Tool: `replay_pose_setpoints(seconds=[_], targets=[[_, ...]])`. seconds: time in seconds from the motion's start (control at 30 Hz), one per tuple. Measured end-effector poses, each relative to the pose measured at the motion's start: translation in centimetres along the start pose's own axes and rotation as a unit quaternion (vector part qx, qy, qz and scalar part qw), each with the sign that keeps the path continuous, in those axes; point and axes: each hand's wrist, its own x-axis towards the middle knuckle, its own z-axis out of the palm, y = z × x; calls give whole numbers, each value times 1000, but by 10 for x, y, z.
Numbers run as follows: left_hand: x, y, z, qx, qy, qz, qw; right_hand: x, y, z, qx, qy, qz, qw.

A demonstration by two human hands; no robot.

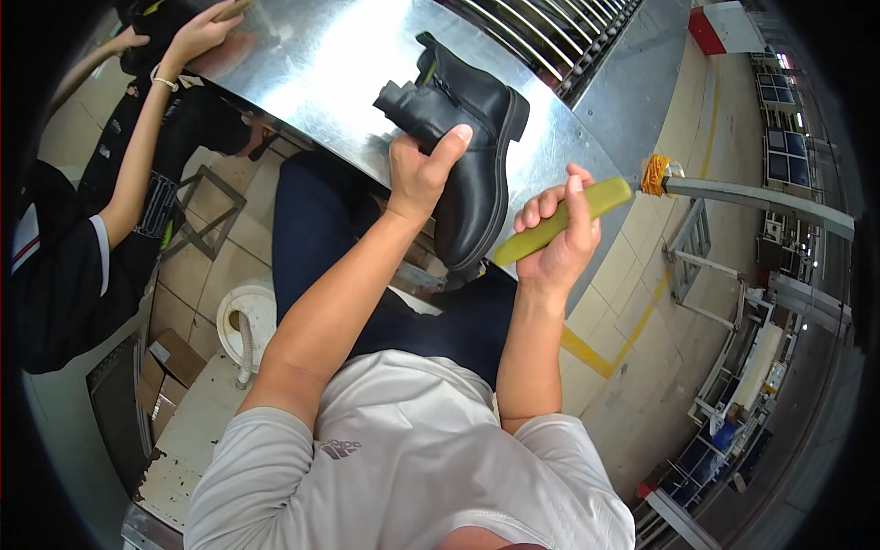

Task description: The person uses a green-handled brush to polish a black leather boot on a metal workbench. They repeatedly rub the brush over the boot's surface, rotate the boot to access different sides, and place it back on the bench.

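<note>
The left hand grasps a black boot about its upper, thumb across the leather, most of its fingers hidden. The right hand is closed on a green bar, thumb laid over it and fingers curled along its far side, both ends sticking out. The boot is over the edge of the metal table, toe towards the lap, sole facing right. The bar's lower end lies just beside the toe.
</note>
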Motion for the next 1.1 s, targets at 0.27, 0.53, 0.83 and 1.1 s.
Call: replay_pose_setpoints(seconds=[0.27,0.53,0.83,1.1], targets=[[-37,90,-60,76,-68,79,992,-18,13,-32,-8,-56,49,997],[-50,84,-175,263,-188,52,945,-1,42,-4,102,-154,105,977],[-41,68,-155,286,-208,71,933,45,69,41,275,-147,78,947],[-38,67,-155,302,-230,112,918,48,79,67,259,-118,101,953]])
